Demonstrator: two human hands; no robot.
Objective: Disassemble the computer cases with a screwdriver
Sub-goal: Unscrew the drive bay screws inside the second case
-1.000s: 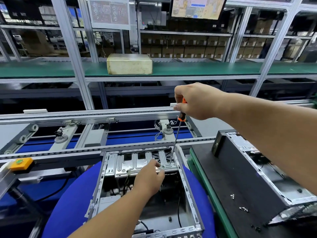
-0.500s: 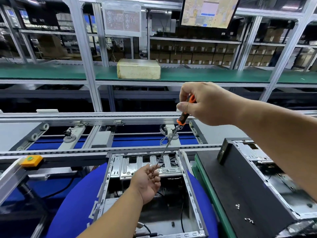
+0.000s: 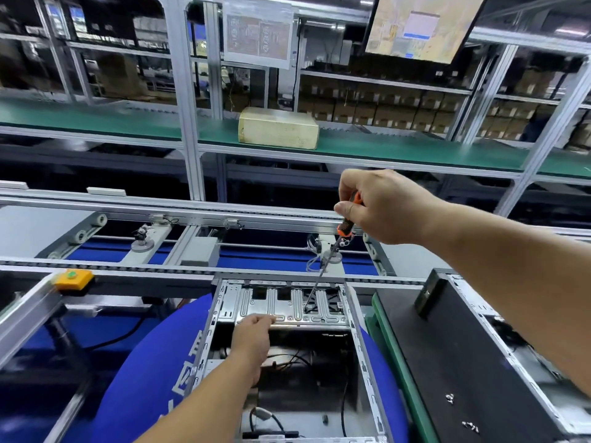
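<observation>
Right hand (image 3: 383,207) grips the screwdriver (image 3: 329,254), tip angled toward seven o'clock into the open computer case (image 3: 361,346); left hand (image 3: 252,337), fingers curled, steadies its metal bracket (image 3: 287,306).

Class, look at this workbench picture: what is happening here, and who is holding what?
A person is taking apart an open computer case standing on a blue cushion. The right hand grips an orange-handled screwdriver, its tip down in the metal drive bracket. The left hand touches the bracket's front edge. Loose screws lie on the black case to the right.
</observation>
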